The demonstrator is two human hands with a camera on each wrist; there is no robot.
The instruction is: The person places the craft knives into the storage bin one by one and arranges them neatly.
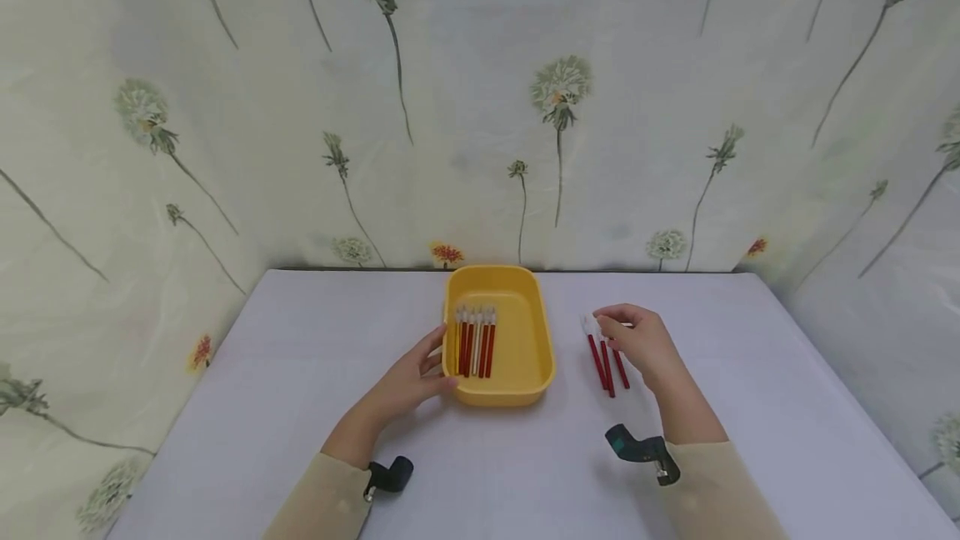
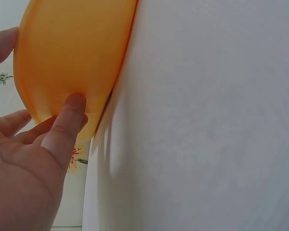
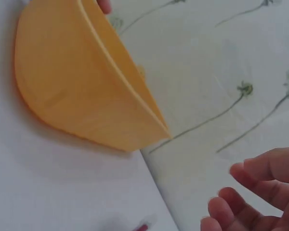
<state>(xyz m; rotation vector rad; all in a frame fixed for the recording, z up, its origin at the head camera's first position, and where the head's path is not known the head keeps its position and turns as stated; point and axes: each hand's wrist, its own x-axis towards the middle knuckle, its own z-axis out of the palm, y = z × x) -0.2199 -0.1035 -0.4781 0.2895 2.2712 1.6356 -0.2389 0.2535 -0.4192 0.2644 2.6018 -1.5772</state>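
Note:
A yellow plastic tray [image 1: 525, 332] stands mid-table. Several slim sticks [image 1: 476, 344], mostly red with whitish tips, lie side by side along its left inside. My left hand [image 1: 408, 377] holds the tray's left side, fingers against the outer wall and thumb near the rim; the left wrist view shows the fingertips [image 2: 76, 103] touching the wall. Right of the tray, more red sticks [image 1: 597, 361] with whitish tips lie on the table. Over their tips is my right hand [image 1: 637, 340], fingers bent. In the right wrist view nothing shows between its fingers; the sticks' exact kind is unclear.
The white tabletop [image 1: 300, 357] ends at a back edge against a flower-printed cloth [image 1: 465, 148]. Dark wrist devices [image 1: 643, 448] sit on both forearms, by the beige sleeves [image 1: 712, 490].

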